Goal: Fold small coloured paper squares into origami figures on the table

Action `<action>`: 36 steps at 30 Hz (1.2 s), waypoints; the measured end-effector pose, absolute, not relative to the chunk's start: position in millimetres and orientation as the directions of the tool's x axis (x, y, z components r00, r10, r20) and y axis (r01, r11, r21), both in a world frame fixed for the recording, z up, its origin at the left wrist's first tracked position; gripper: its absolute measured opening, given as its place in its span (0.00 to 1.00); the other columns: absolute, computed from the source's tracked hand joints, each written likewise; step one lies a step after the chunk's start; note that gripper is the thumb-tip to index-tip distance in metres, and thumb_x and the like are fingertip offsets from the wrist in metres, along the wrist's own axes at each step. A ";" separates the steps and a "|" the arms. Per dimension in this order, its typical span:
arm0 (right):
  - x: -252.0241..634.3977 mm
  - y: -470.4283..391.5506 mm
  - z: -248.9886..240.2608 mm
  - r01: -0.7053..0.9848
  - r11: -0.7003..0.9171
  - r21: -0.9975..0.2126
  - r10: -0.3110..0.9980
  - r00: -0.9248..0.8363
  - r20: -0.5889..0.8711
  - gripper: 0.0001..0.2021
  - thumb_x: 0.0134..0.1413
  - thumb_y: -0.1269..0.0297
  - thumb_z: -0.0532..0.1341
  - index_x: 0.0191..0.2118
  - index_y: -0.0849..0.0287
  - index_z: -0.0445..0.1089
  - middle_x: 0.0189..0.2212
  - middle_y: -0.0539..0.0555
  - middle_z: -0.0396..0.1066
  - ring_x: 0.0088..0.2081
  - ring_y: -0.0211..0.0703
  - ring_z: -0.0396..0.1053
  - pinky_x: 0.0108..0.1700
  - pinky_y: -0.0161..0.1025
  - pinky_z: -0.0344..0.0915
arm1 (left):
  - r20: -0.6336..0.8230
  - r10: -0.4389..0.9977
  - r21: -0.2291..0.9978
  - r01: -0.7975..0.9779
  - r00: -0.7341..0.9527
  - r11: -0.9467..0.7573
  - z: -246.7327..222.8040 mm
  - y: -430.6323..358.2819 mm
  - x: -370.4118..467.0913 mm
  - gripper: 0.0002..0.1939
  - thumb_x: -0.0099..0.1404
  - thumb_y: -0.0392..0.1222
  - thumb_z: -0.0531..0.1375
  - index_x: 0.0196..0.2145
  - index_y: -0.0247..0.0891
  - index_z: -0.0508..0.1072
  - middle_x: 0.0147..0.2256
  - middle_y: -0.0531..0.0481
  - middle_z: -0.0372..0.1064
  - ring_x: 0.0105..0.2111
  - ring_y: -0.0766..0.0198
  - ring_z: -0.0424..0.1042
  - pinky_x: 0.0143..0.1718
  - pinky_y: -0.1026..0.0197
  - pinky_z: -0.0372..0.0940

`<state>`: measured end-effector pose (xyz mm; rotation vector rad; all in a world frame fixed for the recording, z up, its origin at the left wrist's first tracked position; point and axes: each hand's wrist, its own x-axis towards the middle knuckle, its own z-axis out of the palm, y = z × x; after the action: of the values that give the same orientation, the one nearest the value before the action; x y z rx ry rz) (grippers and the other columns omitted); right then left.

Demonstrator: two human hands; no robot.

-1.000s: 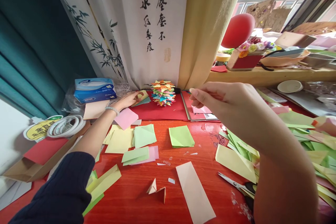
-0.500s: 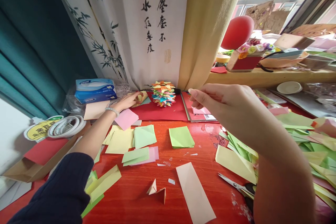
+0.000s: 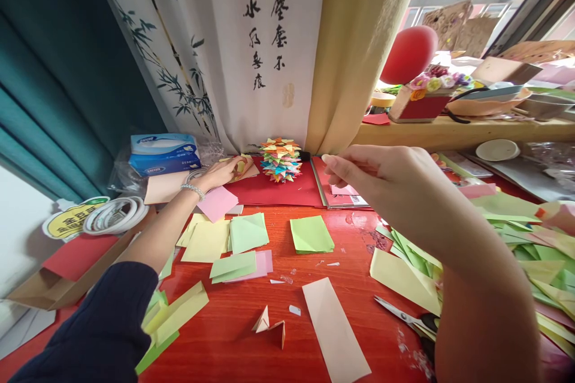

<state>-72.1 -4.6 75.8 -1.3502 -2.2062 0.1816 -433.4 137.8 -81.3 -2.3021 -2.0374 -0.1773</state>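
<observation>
At the back left of the red table, my left hand [image 3: 221, 172] has its fingers closed on small yellowish papers [image 3: 241, 169], beside the blue tissue pack. My right hand [image 3: 354, 169] hangs in the air right of centre, thumb and fingers pinched together; anything between the tips is too small to make out. A colourful folded-paper ornament [image 3: 281, 160] stands on a red folder between the hands. Nearer the front lie a small folded paper piece [image 3: 269, 327] and a long pale strip [image 3: 336, 330]. A green paper stack [image 3: 311, 234] sits mid-table.
Scissors [image 3: 406, 316] lie at right near my forearm, by a heap of green and yellow papers [image 3: 550, 257]. Tape rolls [image 3: 115, 216] and a cardboard box [image 3: 63, 287] are at left. Yellow paper squares [image 3: 205, 242] lie left of centre. Flowers and dishes fill the sill.
At my left hand, the bluish paper that showed beneath its fingers is no longer visible, and a peach-coloured sheet shows there instead. My right hand has barely moved.
</observation>
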 end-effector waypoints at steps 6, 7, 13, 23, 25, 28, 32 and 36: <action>-73.0 -5.6 76.4 0.790 0.490 -0.368 0.858 -0.362 0.364 0.18 0.56 0.56 0.51 0.18 0.58 0.57 0.14 0.47 0.54 0.18 0.33 0.50 0.21 0.34 0.46 | 0.106 0.988 -0.025 0.993 0.116 -0.114 -75.5 133.9 -426.2 0.26 0.60 0.38 0.50 0.57 0.44 0.55 0.50 0.44 0.65 0.46 0.52 0.68 0.42 0.59 0.61; -73.0 -5.5 76.4 0.792 0.489 -0.365 0.858 -0.363 0.363 0.18 0.56 0.56 0.51 0.18 0.58 0.57 0.14 0.47 0.54 0.18 0.33 0.50 0.21 0.34 0.46 | 0.105 0.988 -0.033 0.993 0.114 -0.111 -74.7 133.5 -424.9 0.26 0.60 0.37 0.50 0.57 0.44 0.55 0.50 0.45 0.65 0.45 0.52 0.68 0.42 0.59 0.61; -73.4 -5.8 75.9 0.797 0.493 -0.349 0.856 -0.371 0.361 0.18 0.56 0.56 0.50 0.18 0.58 0.57 0.15 0.47 0.54 0.18 0.33 0.49 0.21 0.34 0.46 | 0.113 0.991 -0.064 0.995 0.077 -0.070 -73.8 134.5 -420.3 0.21 0.65 0.41 0.51 0.55 0.36 0.56 0.45 0.42 0.66 0.40 0.57 0.69 0.40 0.51 0.64; -74.7 -7.4 76.1 0.810 0.470 -0.349 0.871 -0.364 0.329 0.20 0.56 0.54 0.49 0.17 0.58 0.53 0.13 0.46 0.49 0.17 0.33 0.44 0.21 0.34 0.44 | 0.045 0.969 -0.049 0.969 0.242 -0.240 -69.7 136.4 -425.2 0.15 0.64 0.42 0.54 0.47 0.36 0.65 0.47 0.44 0.63 0.44 0.58 0.66 0.44 0.50 0.64; -75.0 -8.1 76.2 0.809 0.473 -0.349 0.869 -0.364 0.335 0.20 0.56 0.54 0.49 0.17 0.58 0.51 0.13 0.46 0.48 0.17 0.33 0.44 0.21 0.34 0.44 | 0.039 0.968 -0.040 0.968 0.248 -0.247 -70.2 137.4 -427.4 0.15 0.64 0.42 0.54 0.47 0.36 0.65 0.48 0.44 0.63 0.44 0.58 0.66 0.44 0.50 0.63; -75.7 -8.0 75.9 0.813 0.479 -0.330 0.864 -0.371 0.339 0.21 0.56 0.54 0.49 0.17 0.58 0.50 0.13 0.46 0.48 0.17 0.33 0.44 0.21 0.34 0.43 | 0.030 0.972 -0.026 0.972 0.234 -0.234 -71.4 140.1 -430.7 0.15 0.64 0.42 0.54 0.47 0.36 0.65 0.48 0.44 0.63 0.44 0.58 0.66 0.44 0.50 0.63; -76.4 -6.9 75.6 0.821 0.484 -0.304 0.863 -0.390 0.322 0.20 0.56 0.54 0.50 0.17 0.58 0.53 0.13 0.46 0.50 0.18 0.33 0.46 0.21 0.34 0.44 | 0.033 0.983 -0.027 0.983 0.183 -0.182 -72.0 141.4 -430.2 0.15 0.64 0.43 0.53 0.47 0.36 0.65 0.47 0.44 0.63 0.44 0.59 0.66 0.44 0.51 0.64; -76.3 -7.3 76.2 0.827 0.473 -0.304 0.870 -0.383 0.311 0.20 0.56 0.54 0.50 0.17 0.58 0.55 0.13 0.46 0.51 0.18 0.33 0.47 0.21 0.34 0.44 | 0.105 0.986 -0.064 0.990 0.132 -0.125 -70.7 134.4 -422.3 0.22 0.65 0.35 0.48 0.57 0.41 0.54 0.50 0.41 0.62 0.47 0.53 0.66 0.46 0.53 0.60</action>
<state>-76.3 -7.3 76.2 -1.4156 -2.2984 0.1362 -422.3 134.4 -70.7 -2.2716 -1.9950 -0.0560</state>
